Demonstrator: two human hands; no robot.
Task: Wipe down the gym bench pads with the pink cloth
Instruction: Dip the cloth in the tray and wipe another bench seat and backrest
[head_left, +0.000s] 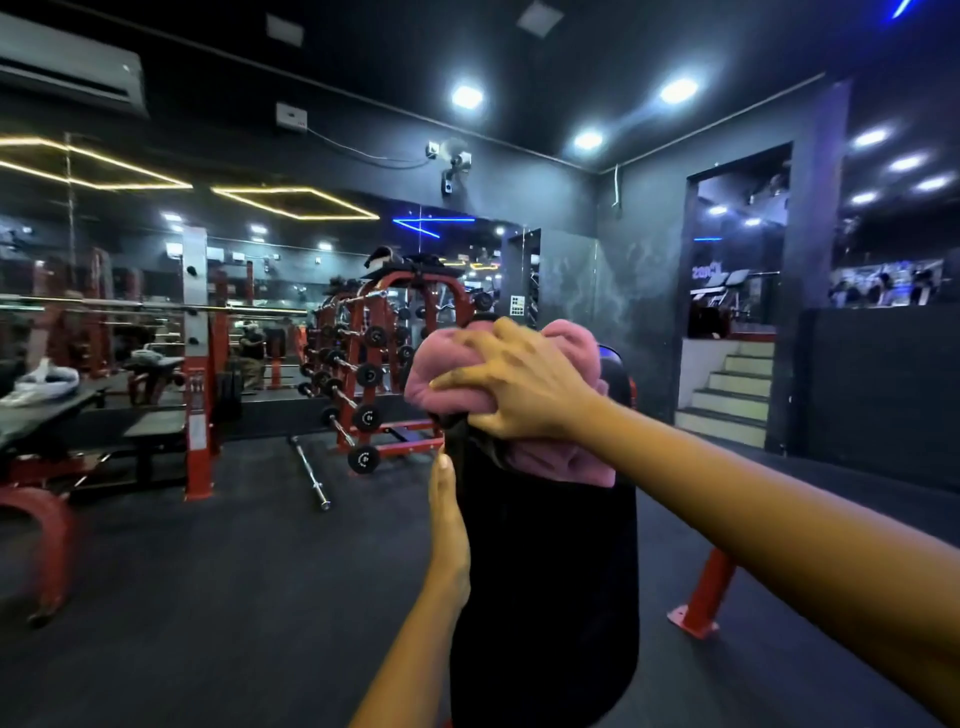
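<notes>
Left hand: the left hand (448, 525) lies flat against the left edge of the back pad (545, 571), fingers (442, 470) straight and released, gripping nothing.
Back pad: black and steeply tilted, it runs from the bottom of the view up to the cloth. Its lower stretch is bare.
Right hand: the right hand (519, 389) presses on the pad's upper end, fingers clenched into the bunched pink cloth (566, 343).
Pink cloth: it sits crumpled on the top part of the pad under the right hand, with a fold hanging just below the palm.
Step in hand: probably wiping the top of the pad, with most of its length not yet reached.
Doing it well: spread the bunch flatter so more cloth meets the surface, then draw it down in overlapping strokes, taking in both edges.
In the way: the bracing left hand covers the left edge and would need to shift for a stroke there.
Beside the pad: a red frame leg (706, 592) stands on the floor at right.
Farther off: a barbell (310, 475) lies on the floor, a dumbbell rack (363, 364) stands behind it, and stairs (732, 389) rise at right, all well apart from the pad.
</notes>
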